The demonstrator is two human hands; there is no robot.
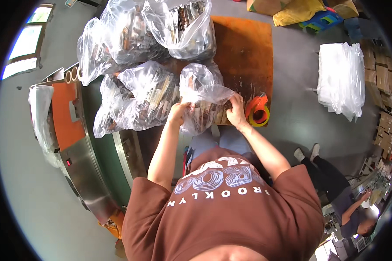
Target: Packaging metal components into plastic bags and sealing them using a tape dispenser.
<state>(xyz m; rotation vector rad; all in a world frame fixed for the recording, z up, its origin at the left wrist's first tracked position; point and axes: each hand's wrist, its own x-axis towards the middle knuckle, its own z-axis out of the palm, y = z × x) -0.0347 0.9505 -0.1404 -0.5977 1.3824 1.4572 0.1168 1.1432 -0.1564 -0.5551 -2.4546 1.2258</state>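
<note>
A clear plastic bag (pixel 202 85) packed with small flat items stands at the near edge of the brown table (pixel 244 48). My left hand (pixel 178 113) pinches its left side. On the opposite side my right hand (pixel 236 111) grips the bag's stretched-out edge. What the bag holds is blurred by the film. Just right of my right hand lies an orange and yellow tape dispenser (pixel 258 111). Another filled clear bag (pixel 150 95) sits directly left of my left hand.
More filled bags (pixel 128 32) crowd the table's far left, one with its mouth open (pixel 187 28). A stack of clear plastic bags (pixel 340 80) hangs at right. Cardboard boxes (pixel 385 130) line the right wall, where another person (pixel 346 204) works. A metal machine (pixel 85 174) stands left.
</note>
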